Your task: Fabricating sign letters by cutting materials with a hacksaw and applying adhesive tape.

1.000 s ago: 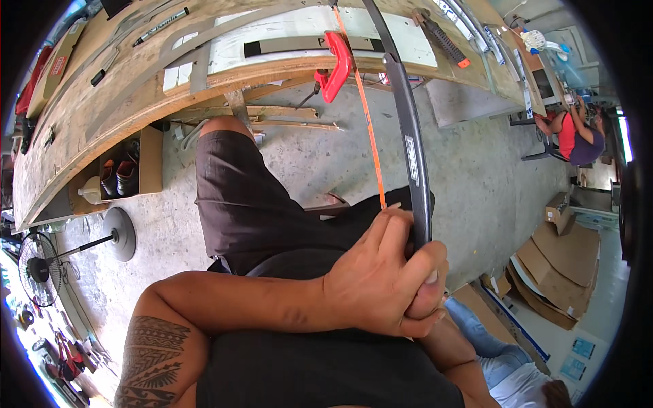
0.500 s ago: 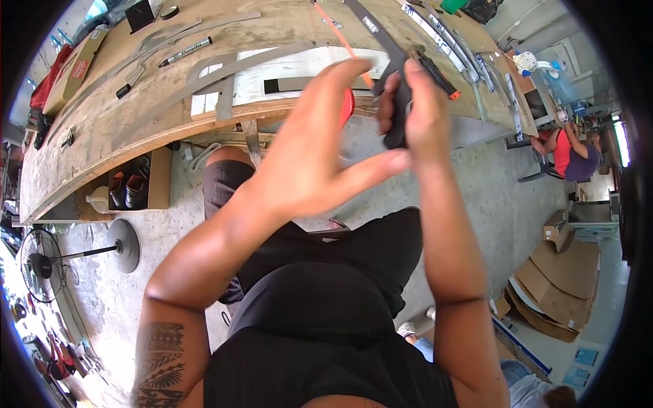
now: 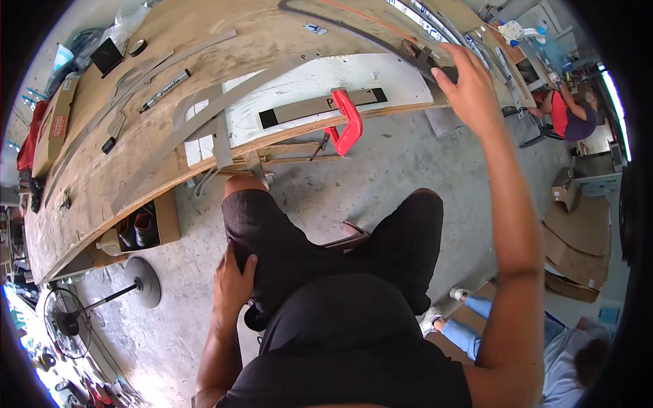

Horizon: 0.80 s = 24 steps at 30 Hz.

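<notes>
My right hand [image 3: 471,92] is over the dark handle of a hacksaw [image 3: 354,30] at the bench's right part, thumb and fingers apart. The saw lies on the bench, with a thin orange blade beside its dark frame. My left hand [image 3: 235,284] rests on my left thigh, fingers partly hidden and thumb spread. Between the hands, a red clamp [image 3: 348,124] grips the bench edge across a grey metal strip [image 3: 299,111] with black ends. That strip lies on a white board [image 3: 252,126]. A longer grey strip [image 3: 255,80] crosses the board's left part.
A marker [image 3: 165,90], a black tape roll [image 3: 138,47] and more strips lie on the wooden bench [image 3: 88,197]. A standing fan [image 3: 68,319] is on the floor at left. Two other people are at right, one [image 3: 571,119] seated beyond the bench.
My hands have parted: the left dropped to my thigh, and the right moved right and up with the hacksaw, which now lies on the bench. The red clamp is now in full view.
</notes>
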Tool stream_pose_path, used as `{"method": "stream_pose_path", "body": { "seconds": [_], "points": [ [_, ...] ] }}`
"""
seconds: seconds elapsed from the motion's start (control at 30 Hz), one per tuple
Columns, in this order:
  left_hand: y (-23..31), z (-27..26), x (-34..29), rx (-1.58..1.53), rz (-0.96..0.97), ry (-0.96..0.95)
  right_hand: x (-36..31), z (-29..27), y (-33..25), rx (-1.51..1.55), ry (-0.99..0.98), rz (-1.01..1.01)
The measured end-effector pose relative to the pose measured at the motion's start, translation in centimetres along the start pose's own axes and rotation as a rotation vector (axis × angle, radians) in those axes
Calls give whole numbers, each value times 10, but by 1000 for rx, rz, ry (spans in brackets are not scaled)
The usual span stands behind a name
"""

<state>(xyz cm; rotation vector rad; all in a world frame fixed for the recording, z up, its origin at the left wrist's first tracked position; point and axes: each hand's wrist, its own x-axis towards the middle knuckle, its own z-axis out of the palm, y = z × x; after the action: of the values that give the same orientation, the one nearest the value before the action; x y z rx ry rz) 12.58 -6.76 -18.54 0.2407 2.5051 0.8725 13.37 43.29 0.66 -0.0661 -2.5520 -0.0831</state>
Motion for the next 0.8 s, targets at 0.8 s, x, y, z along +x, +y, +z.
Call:
{"method": "stream_pose_path", "body": {
  "seconds": [0.8],
  "points": [
    [205,61,106,-128,620,112,-58,190,-98,1813,-918,672]
  ]
}}
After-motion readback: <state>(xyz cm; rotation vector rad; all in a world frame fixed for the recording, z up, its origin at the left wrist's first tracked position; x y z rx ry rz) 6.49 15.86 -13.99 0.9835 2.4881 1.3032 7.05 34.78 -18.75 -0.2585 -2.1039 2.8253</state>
